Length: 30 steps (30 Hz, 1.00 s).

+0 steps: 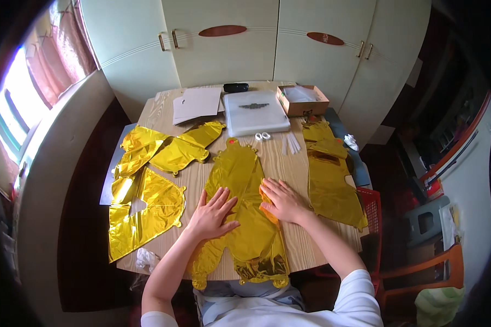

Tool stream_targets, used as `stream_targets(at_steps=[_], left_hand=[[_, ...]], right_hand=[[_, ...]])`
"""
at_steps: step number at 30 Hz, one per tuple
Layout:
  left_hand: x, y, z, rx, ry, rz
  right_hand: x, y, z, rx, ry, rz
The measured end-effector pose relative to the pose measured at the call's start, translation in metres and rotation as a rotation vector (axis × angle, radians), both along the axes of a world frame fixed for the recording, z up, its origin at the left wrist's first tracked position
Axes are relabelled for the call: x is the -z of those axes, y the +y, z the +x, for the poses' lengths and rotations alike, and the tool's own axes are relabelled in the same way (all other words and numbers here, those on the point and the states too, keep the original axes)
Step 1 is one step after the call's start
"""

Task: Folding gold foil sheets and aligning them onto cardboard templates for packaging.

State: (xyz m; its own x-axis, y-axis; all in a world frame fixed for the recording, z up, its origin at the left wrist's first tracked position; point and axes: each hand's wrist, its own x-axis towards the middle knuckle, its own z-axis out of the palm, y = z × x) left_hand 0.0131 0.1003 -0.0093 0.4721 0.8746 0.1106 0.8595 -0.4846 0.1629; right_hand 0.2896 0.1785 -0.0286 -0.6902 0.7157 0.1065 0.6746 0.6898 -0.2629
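A flat, uninflated gold foil balloon (240, 180) lies in front of me on the wooden table, its lower lobes reaching over the near edge. My left hand (214, 214) rests on its left side with the fingers spread. On its right edge lies my right hand (283, 200), fingers stretched out flat over a piece of orange cloth (269, 210), which is mostly covered by the palm. More gold foil pieces lie on both sides: a folded one (142, 150) and a wide one (153, 199) at left, and a long one (333, 185) at right.
At the table's far side are grey cardboard sheets (193, 104), a stack of clear plastic bags (256, 125), a black case (235, 87) and a cardboard box (305, 109). White tape rolls (263, 137) and clear strips (292, 144) lie nearer. Crumpled white tissue (146, 259) sits at the near left edge.
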Motion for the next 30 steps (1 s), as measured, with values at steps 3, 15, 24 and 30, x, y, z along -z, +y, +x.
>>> stream_targets(at_steps=[3, 15, 24, 30], left_hand=[[0.001, 0.000, 0.001, -0.001, -0.004, 0.023], [0.000, 0.001, 0.003, -0.021, 0.031, -0.033], [-0.038, -0.035, 0.030, 0.131, 0.054, -0.024], [-0.046, -0.105, 0.087, 0.520, 0.089, -0.025]], right_hand=[[0.002, -0.002, 0.000, -0.002, -0.023, 0.007], [-0.004, -0.004, -0.003, -0.003, -0.100, 0.023], [-0.003, -0.005, -0.001, 0.002, -0.052, 0.016], [-0.002, -0.004, 0.001, 0.003, -0.020, 0.015]])
